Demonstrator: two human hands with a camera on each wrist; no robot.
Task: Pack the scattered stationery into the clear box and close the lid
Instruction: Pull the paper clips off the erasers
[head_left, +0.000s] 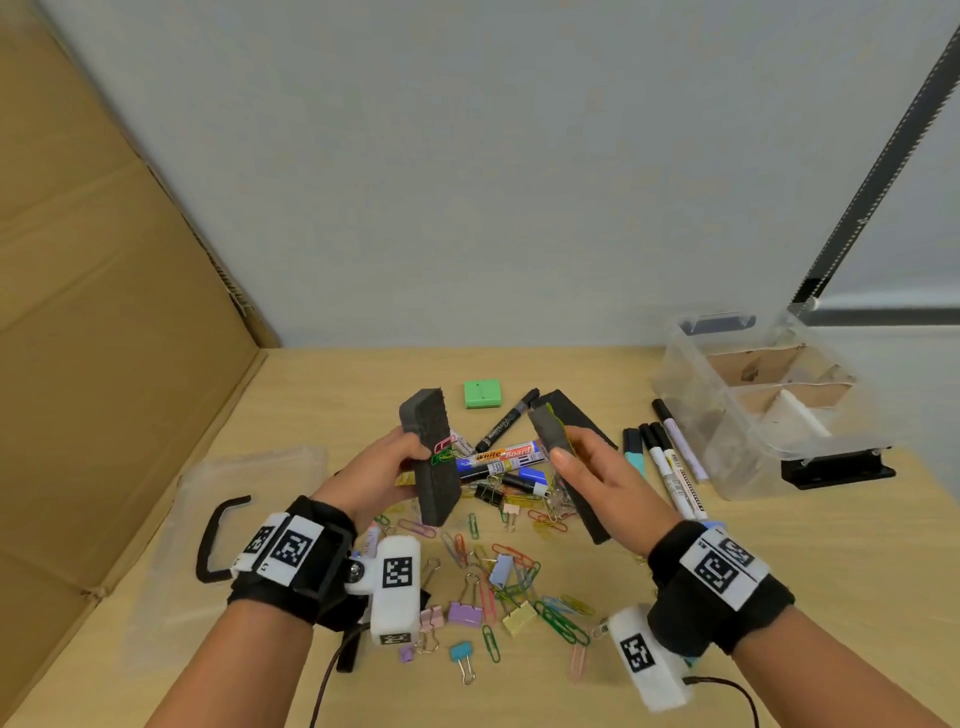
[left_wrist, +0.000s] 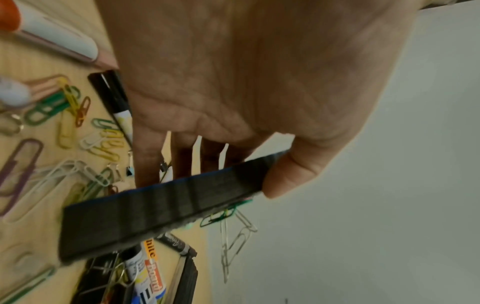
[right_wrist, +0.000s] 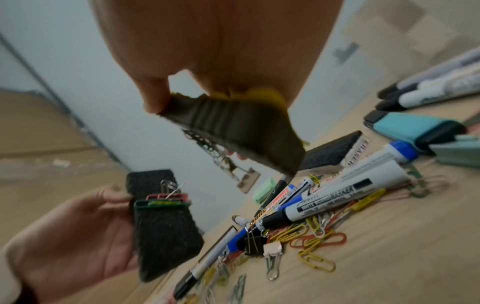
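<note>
Both hands raised (each gripping a felt eraser), left hand (head_left: 382, 475), right hand (head_left: 597, 478)

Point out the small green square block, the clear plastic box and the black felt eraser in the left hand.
small green square block (head_left: 483, 393): head view, its top face.
clear plastic box (head_left: 691, 395): head view, its near left wall.
black felt eraser in the left hand (head_left: 436, 457): head view, its felt face.

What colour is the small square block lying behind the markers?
Green; the small square block shows best in the head view.
</note>
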